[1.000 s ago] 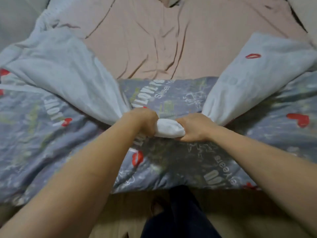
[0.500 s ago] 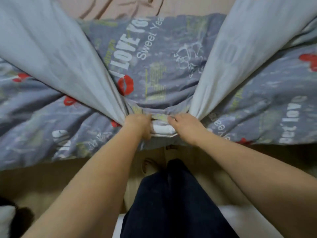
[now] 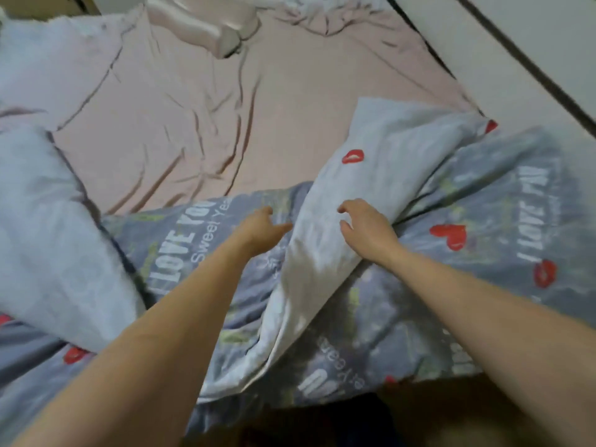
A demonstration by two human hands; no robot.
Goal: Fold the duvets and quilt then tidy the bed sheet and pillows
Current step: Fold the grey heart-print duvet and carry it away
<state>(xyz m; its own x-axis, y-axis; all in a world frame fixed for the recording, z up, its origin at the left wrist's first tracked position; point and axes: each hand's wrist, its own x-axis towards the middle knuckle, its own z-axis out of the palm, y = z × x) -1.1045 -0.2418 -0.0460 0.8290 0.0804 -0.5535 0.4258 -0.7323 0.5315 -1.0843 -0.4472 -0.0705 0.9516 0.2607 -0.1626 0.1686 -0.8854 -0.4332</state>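
Left fold: a pale, plain-sided flap of the duvet [image 3: 48, 240] lies turned over on the left, covering the printed side there.
Bed sheet: the pink bed sheet [image 3: 225, 124] is creased and bare across the middle of the bed, beyond the duvet's far edge.
Pillow: a pale pink pillow [image 3: 206, 24], it seems, lies at the far end, blurred by glare.
Duvet: grey-blue print with red lips, hearts and white lettering, spread across the near end of the bed, its near edge hanging over the side.
Left hand: the left hand [image 3: 258, 229] is released, fingers loose and reaching toward the pale fold in the middle; whether they touch it I cannot tell.
Middle fold: a long pale flap of the same duvet runs from the far right down to the near edge, between the two forearms.
Right hand: the right hand [image 3: 364, 225] hangs just over this flap, fingers spread and slightly curled, grasping nothing.
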